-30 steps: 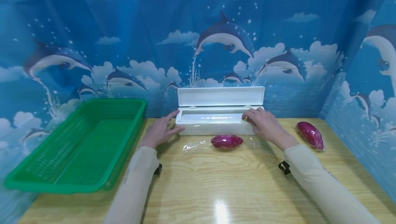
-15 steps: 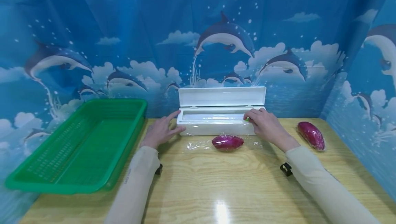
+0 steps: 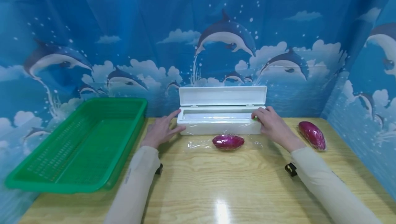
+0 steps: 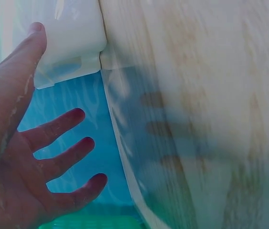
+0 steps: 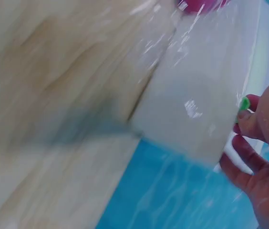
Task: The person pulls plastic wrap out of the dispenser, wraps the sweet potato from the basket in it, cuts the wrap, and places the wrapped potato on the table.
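Note:
A white cling film box (image 3: 222,128) stands at the back of the table, its lid (image 3: 222,96) raised. My right hand (image 3: 275,127) pinches a small green slider (image 5: 245,103) between thumb and index finger, near the right end of the box's front rim. Against the box's left end, my left hand (image 3: 159,132) rests its thumb and index finger; its other fingers are spread in the left wrist view. Clear film (image 3: 198,144) drapes down the box's front onto the table, over a glossy purple, spindle-shaped item (image 3: 228,142).
A second purple item (image 3: 311,135), wrapped in clear film, lies right of my right hand. On the left stands a large green basket (image 3: 106,176). A blue dolphin-print curtain (image 3: 154,21) hangs close behind the box.
My right hand has moved rightward along the box's front rim with the green slider. The left hand keeps its place at the left end.

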Demonstrator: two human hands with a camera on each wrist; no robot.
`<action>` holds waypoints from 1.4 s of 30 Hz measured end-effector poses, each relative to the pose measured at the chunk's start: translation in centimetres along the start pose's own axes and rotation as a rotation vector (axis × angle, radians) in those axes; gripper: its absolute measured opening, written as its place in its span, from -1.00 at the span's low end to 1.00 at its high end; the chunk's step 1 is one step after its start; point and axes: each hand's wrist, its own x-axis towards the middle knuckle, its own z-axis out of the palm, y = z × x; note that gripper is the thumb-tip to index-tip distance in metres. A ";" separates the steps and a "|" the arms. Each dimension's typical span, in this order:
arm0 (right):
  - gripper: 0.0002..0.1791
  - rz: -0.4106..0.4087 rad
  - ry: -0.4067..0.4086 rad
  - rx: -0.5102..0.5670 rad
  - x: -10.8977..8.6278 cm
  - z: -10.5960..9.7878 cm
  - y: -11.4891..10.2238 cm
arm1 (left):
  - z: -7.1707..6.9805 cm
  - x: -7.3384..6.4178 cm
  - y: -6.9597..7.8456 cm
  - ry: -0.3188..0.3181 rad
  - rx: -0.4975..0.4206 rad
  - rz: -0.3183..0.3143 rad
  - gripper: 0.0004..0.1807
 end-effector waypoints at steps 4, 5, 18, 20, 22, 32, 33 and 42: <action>-0.70 0.022 0.028 0.012 -1.0 -0.1 1.4 | -0.1 0.1 -0.1 0.000 0.008 0.002 -0.08; -0.72 0.020 0.032 0.016 -1.1 -0.1 1.6 | -0.1 0.1 -0.1 0.001 0.010 0.001 -0.08; -0.66 0.051 0.101 0.119 -2.0 -0.6 2.8 | 0.0 0.1 0.0 -0.003 -0.017 0.009 -0.09; -0.68 0.064 0.110 0.129 -2.1 -0.8 3.0 | 0.0 0.1 0.0 -0.009 -0.030 0.014 -0.09; -0.70 0.072 0.099 0.130 -2.1 -0.9 3.1 | -0.1 0.1 0.1 -0.014 -0.042 0.020 -0.09; -0.69 -0.031 0.153 0.002 -1.9 0.4 2.5 | 0.0 -0.3 0.1 -0.074 -0.154 0.020 -0.08; -0.75 -0.077 0.193 -0.015 -1.8 0.7 2.5 | 0.1 -0.3 0.2 -0.081 -0.170 0.013 -0.07; -0.76 -0.214 0.296 0.031 -3.0 0.6 1.7 | 0.2 -1.4 -0.1 -0.036 -0.246 -0.024 -0.05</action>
